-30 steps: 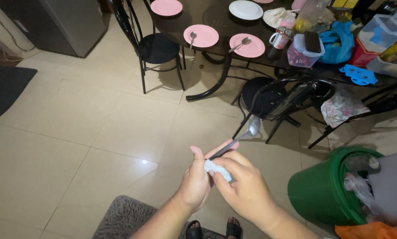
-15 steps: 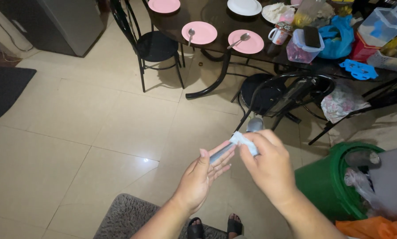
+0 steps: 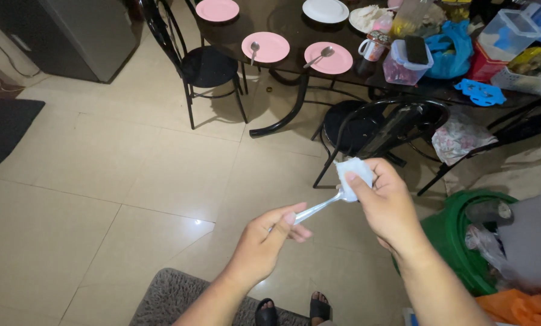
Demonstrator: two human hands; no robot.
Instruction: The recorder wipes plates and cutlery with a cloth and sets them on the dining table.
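Head view, looking down over the floor toward a dining set. Left hand point(image 3: 263, 241) closed on the handle end of a metal spoon point(image 3: 317, 208), thumb pressed on top and fingers curled beneath, so that the shaft stays steady and slants up to the right; right hand point(image 3: 384, 202) pinched shut on a folded white tissue point(image 3: 353, 172), wrapped over the bowl of the spoon, thumb pressing the tissue against the metal; bowl hidden under the tissue, only the handle in sight. Spoon held in the air between the two hands, above the pale tiled floor point(image 3: 119, 163), well apart from the tabletop; gripped at both ends, apparently so that the tissue can rub the bowl while the handle does not turn.

Ahead, dark glass tabletop point(image 3: 285, 21) carrying pink plates point(image 3: 265, 47), two of them with a spoon laid on top, and a white plate point(image 3: 325, 10) farther back; right end of the tabletop crowded with a mug point(image 3: 370, 46), a clear lidded container point(image 3: 406, 63), a blue plastic bag point(image 3: 451, 51). Black metal chairs point(image 3: 207, 66) pushed in beside the tabletop, the nearest one point(image 3: 379, 130) just beyond the right hand.

Green bin point(image 3: 463, 241) at lower right, close under the right forearm; grey shaggy mat point(image 3: 180, 296) and sandalled toes at the bottom edge.
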